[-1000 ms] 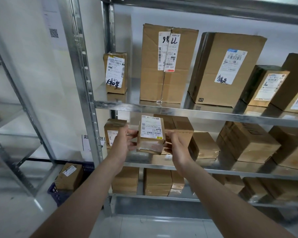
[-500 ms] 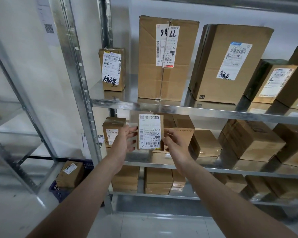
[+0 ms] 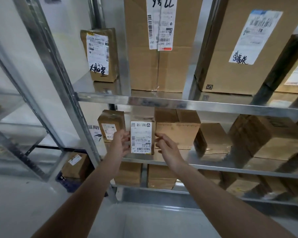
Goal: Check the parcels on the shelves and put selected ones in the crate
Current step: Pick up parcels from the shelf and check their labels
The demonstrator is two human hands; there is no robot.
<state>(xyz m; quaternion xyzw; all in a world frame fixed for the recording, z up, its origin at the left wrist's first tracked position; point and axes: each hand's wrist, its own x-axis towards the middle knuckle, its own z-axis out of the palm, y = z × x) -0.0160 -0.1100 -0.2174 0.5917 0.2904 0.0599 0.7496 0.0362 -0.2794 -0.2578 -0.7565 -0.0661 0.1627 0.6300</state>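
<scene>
Judging by its size and by how your left grip clasps it along the left edge alone, the small parcel should be light and stiff. It is taped brown cardboard, so expect the tape and the glossy label to feel a little slick. It stands upright at the front of the middle shelf, between a smaller box and a wider carton, with its label facing you. Your right grip sits at the right edge with its fingers loosely curled; I cannot tell whether it pinches the parcel or only hovers beside it. Take hold across the two narrow sides, not by the label, and hold it square on the way down to the blue crate on the floor at lower left.
</scene>
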